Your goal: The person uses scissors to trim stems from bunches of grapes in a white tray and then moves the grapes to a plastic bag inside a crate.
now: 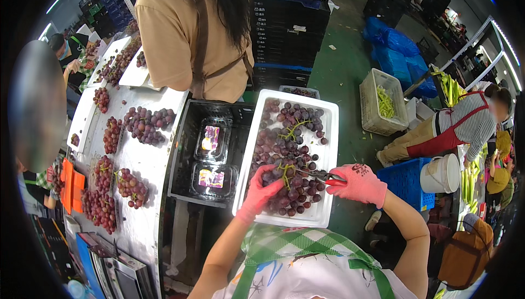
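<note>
A white foam box (334, 135) stands before me, holding bunches of dark red grapes (289, 149). My left hand (264, 192), in a pink glove, grips the green stem (287, 176) of the nearer bunch between thumb and fingers. In my right hand (359, 184), also gloved in pink, is a pair of red-handled snips (322, 176). Their metal blades reach in among the grapes beside that stem; whether they touch it I cannot tell. Another bunch with a bare green stem (295, 128) lies farther up the box. Some loose-looking grapes rest along its right side.
Left of the box, a black crate (242, 114) holds two clear clamshell packs (215, 180) with printed labels. Grape bunches (149, 124) lie on a metal table (143, 225). A person in a tan shirt (172, 32) stands close ahead, by stacked black crates (283, 40). A blue crate (404, 180) is at right.
</note>
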The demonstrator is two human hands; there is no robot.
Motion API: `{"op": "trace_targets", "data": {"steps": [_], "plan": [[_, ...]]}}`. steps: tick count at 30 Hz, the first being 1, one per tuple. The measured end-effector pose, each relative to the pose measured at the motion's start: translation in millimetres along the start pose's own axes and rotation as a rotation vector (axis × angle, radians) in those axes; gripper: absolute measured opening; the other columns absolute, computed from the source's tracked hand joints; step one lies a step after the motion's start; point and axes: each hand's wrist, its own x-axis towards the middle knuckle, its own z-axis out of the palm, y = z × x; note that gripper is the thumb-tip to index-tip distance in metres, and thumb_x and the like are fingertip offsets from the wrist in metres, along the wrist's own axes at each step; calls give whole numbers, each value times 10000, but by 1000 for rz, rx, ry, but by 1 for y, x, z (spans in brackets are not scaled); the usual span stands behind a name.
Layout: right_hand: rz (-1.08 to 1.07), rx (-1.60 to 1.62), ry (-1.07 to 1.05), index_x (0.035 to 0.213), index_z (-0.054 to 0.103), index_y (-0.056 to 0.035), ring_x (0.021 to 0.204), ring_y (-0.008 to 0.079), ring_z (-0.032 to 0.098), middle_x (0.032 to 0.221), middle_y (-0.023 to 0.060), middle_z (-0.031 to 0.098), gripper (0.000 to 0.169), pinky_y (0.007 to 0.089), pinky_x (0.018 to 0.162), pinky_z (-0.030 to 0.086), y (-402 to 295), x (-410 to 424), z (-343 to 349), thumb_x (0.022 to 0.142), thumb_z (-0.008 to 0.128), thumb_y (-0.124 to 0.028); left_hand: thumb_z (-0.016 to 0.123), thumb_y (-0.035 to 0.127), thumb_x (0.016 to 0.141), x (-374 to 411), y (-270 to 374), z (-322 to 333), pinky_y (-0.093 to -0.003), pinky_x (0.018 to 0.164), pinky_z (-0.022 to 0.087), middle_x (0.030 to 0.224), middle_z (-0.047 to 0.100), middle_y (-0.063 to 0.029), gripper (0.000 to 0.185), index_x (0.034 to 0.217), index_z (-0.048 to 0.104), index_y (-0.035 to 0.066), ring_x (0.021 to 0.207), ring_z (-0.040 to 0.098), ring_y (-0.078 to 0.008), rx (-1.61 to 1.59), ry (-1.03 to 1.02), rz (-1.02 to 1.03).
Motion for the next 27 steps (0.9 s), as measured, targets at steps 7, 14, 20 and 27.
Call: {"op": "trace_targets", "data": {"steps": [7,14,20,27], "plan": [[11,-309,36,1104,563,-92,813,310,598,913,124,576,496,394,694,486,-14,-5,5,735,694,-397,698,12,780,0,0,0,-173,508,401,886,591,2,460,1184,488,81,640,518,-35,-41,39,-28],[-144,-274,274,1127,527,-108,774,290,579,885,109,563,519,404,730,432,-16,-2,26,719,698,-379,707,34,778,0,2,4,-181,549,430,875,581,10,455,1177,493,80,672,526,-44,14,20,7],[-160,-322,310,1123,524,-116,758,272,571,862,91,551,512,398,740,419,-17,-2,28,724,692,-390,706,32,778,1,-1,0,-168,572,420,876,580,13,439,1167,505,69,693,522,-36,81,-26,40],[-180,-409,347,1102,526,-119,738,263,569,849,81,543,492,393,712,418,-17,-2,29,728,692,-392,711,31,776,0,0,2,-166,588,428,877,586,9,445,1170,507,64,699,523,-32,100,-39,32]]}}
